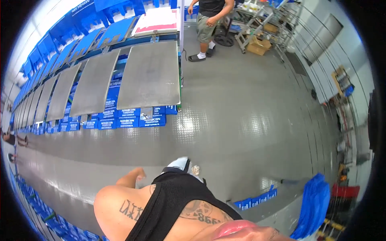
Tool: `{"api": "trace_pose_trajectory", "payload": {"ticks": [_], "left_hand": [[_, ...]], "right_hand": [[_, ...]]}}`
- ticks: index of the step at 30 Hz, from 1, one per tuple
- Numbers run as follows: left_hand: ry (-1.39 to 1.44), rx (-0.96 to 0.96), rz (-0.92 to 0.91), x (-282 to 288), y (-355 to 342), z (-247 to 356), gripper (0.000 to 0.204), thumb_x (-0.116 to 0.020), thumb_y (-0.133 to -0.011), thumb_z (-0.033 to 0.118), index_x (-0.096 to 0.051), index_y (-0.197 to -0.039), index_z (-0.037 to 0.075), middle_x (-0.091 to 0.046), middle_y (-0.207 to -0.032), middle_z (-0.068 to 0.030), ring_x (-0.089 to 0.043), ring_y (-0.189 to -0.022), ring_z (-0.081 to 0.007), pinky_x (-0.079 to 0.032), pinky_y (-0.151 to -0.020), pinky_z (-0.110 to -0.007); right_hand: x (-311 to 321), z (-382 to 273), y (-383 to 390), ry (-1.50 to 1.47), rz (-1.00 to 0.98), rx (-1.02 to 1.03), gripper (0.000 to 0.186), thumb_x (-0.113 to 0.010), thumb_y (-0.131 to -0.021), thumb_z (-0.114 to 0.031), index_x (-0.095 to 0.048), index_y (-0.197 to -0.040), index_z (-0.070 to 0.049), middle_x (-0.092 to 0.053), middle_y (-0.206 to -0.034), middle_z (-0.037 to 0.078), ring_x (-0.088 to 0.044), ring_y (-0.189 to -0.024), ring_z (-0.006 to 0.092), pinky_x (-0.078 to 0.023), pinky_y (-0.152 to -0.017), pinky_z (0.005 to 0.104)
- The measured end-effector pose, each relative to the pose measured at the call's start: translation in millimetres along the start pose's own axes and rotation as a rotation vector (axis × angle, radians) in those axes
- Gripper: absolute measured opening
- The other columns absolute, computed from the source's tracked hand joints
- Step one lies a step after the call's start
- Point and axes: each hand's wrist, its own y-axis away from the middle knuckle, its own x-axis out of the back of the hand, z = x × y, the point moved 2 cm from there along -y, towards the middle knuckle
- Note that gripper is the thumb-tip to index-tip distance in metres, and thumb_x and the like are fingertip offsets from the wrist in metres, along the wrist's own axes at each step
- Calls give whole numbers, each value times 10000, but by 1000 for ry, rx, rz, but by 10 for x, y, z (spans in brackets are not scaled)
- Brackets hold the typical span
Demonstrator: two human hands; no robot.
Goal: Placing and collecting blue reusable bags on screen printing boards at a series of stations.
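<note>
My left hand hangs beside my hip, out over the grey floor. It is small in the view; its fingers look loosely bent and a little apart, and nothing shows in them. It touches nothing that I can see. My right hand and forearm are out of the picture, hidden past my shoulder. The nearest things ahead are a row of flat grey metal plates on a long rack, with stacked blue boxes beneath them.
Blue sheets and a white-and-red stack lie behind the plates. Another person stands beyond the rack. A cardboard box sits by a metal step ladder. Blue flat pieces stand at the lower right; more blue boxes line the lower left.
</note>
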Motion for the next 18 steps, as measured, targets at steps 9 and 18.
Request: {"api": "trace_pose_trajectory", "payload": {"ticks": [9,18], "left_hand": [[737,-207,561,1469,-330,2367,300,-657,-788,279,-701,-979,53,-704,-915,-185,-690,-878,-313,-542,-793,-401],[404,-28,172,2668,-1341,3368,200,-661,-778,203,-725,-883,45,-705,-805,-152,-694,-719,-268,-552,-652,-382]], "right_hand": [[3605,-1316,-1258,-534,442,219,73,-612,-895,-109,-639,-831,-85,-635,-684,23,-585,-535,120,-433,-431,255],[4455,-1876,-1893,-509,227,62,203,-621,-934,-272,-651,-815,-109,-694,-778,14,-602,-574,93,-461,-489,229]]}}
